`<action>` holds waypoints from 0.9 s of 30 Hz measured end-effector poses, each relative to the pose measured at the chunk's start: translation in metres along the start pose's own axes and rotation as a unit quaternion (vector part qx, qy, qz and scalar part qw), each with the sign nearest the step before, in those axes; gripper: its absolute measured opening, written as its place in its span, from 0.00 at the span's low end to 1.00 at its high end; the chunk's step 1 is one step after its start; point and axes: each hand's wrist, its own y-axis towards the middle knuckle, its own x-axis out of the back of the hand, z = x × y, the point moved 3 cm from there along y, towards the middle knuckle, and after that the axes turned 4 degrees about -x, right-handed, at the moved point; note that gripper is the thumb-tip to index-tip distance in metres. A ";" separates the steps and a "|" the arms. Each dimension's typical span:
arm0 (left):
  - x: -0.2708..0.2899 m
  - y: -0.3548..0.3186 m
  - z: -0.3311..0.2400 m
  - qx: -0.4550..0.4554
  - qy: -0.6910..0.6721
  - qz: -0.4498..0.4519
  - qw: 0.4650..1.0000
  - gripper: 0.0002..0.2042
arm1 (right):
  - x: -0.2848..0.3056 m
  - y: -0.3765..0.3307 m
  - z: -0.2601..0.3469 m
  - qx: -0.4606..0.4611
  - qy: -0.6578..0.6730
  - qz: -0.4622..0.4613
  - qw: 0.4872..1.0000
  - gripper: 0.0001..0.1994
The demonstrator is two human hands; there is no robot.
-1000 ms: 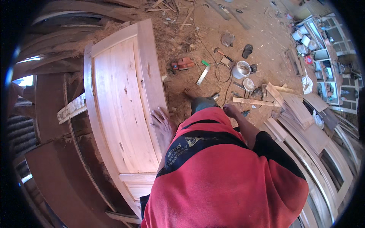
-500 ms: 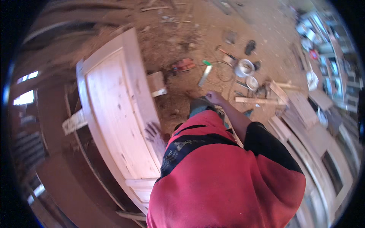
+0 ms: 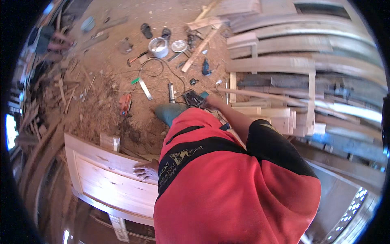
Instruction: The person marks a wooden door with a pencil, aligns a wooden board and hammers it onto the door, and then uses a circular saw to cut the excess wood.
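Observation:
A pale wooden door panel point(image 3: 115, 177) with a raised frame lies at the lower left. My left hand point(image 3: 146, 170) rests on its edge rail, fingers spread and pointing left, holding nothing. My right hand point(image 3: 209, 102) is lowered in front of me, beside my teal trouser leg point(image 3: 170, 114). Right next to it is a black object point(image 3: 193, 99) whose kind I cannot make out; whether the hand touches it is unclear. The fingers of that hand are small and blurred.
On the dusty floor lie a red power tool point(image 3: 125, 104), a try square point(image 3: 144, 88), a hammer point(image 3: 136, 59), a cable, a blue drill point(image 3: 206, 67) and a white bucket point(image 3: 158, 47). Stacked boards point(image 3: 280, 65) fill the right side. Another person's arms point(image 3: 61, 42) show at far left.
My view has turned to the right, so the door panel now appears lower and more sideways. My left hand stays spread on the panel. The right hand remains low near my leg.

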 end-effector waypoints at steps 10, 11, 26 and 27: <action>0.032 0.003 0.004 -0.049 -0.281 -0.012 0.958 0.22 | -0.073 -0.230 -0.229 -0.313 0.168 -0.181 0.917 0.13; 0.034 0.002 0.002 -0.067 -0.286 -0.006 0.956 0.22 | -0.073 -0.235 -0.232 -0.320 0.169 -0.187 0.913 0.13; 0.068 0.013 -0.038 -0.363 -0.315 0.069 0.874 0.25 | 0.056 -0.189 -0.174 -0.238 0.169 -0.284 0.913 0.14; 0.070 0.015 -0.040 -0.378 -0.315 0.074 0.867 0.25 | 0.059 -0.192 -0.183 -0.249 0.176 -0.291 0.907 0.14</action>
